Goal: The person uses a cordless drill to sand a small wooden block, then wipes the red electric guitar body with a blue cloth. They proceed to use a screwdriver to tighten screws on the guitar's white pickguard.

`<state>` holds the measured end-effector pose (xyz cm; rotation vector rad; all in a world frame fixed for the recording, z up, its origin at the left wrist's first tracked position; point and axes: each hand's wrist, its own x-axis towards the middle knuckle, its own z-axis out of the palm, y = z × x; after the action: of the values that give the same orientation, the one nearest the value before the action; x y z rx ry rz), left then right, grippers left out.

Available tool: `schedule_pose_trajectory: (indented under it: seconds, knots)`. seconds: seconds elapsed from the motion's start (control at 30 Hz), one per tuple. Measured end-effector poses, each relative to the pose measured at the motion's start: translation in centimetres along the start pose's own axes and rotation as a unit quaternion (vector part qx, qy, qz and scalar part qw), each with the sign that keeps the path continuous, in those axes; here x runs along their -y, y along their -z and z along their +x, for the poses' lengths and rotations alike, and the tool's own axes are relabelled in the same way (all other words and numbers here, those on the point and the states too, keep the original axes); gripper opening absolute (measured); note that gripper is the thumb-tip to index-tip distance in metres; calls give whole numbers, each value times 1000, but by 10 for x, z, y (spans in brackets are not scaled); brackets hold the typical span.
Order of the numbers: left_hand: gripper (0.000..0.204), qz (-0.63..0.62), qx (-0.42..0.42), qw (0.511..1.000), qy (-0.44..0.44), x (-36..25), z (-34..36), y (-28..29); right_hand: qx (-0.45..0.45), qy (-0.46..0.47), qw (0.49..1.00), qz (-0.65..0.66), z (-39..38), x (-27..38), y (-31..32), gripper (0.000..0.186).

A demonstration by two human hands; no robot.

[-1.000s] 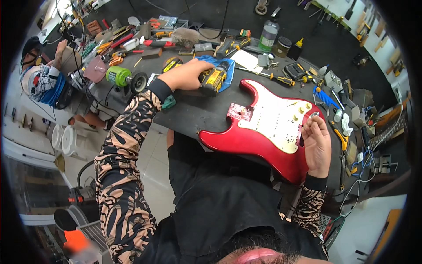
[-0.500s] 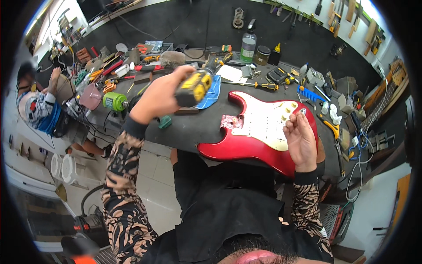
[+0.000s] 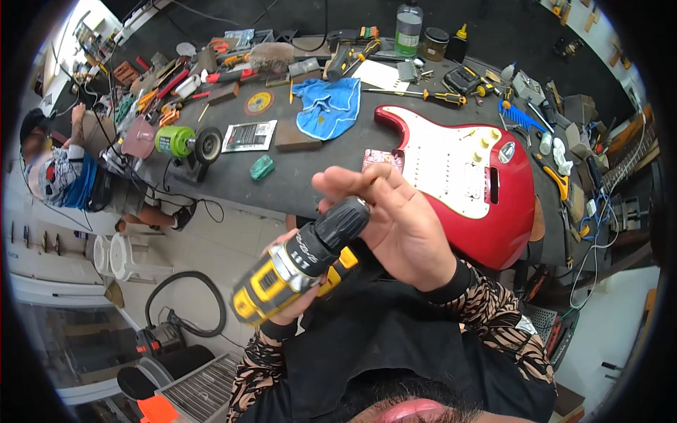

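Note:
Low in front of my body, my left hand [image 3: 302,303] is wrapped round the grip of a yellow and black cordless drill [image 3: 271,282]. Its black chuck tilts up to the right. Just beyond the chuck's tip is my right hand [image 3: 412,236], palm partly turned up and fingers curled in a pinch. Whatever sits between those fingertips is too small to make out. To the right, a red electric guitar body [image 3: 504,225] with a white pickguard [image 3: 441,158] lies on the dark bench; my right hand hides part of its near left edge.
Left of the guitar are a blue cloth [image 3: 328,109], a wooden block [image 3: 297,136], a white packet [image 3: 249,137] and a green bench grinder [image 3: 176,142]. Tools crowd the bench's back. A guitar neck [image 3: 631,158] stands far right. Another person [image 3: 60,158] sits at far left.
My left hand has brought the drill from over the bench down toward my body, chuck now pointing up-right. My right hand has moved left from above the guitar to the chuck.

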<state>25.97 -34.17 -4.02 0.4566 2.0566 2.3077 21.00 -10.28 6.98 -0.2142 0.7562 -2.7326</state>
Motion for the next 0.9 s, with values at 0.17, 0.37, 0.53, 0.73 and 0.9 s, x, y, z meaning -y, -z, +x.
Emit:
schedule_pose_trajectory:
  seconds: [0.17, 0.37, 0.53, 0.73, 0.9]
  knots:
    - [92, 338, -117, 919, -165, 9, -40, -21, 13, -74, 997, 32, -2, -12, 5, 20]
    - [77, 360, -161, 896, -204, 22, -51, -30, 5, -111, 993, 34, -2, -19, 13, 21]
    - [64, 34, -95, 995, -12, 21, -42, -29, 11, -103, 993, 57, -3, -20, 24, 22]
    - [55, -261, -56, 955, 132, 21, -23, -29, -13, -91, 993, 71, -9, -13, 35, 23]
    - [65, -241, -13, 950, 196, 40, -25, -20, -23, -64, 990, 119, -15, -9, 41, 26]
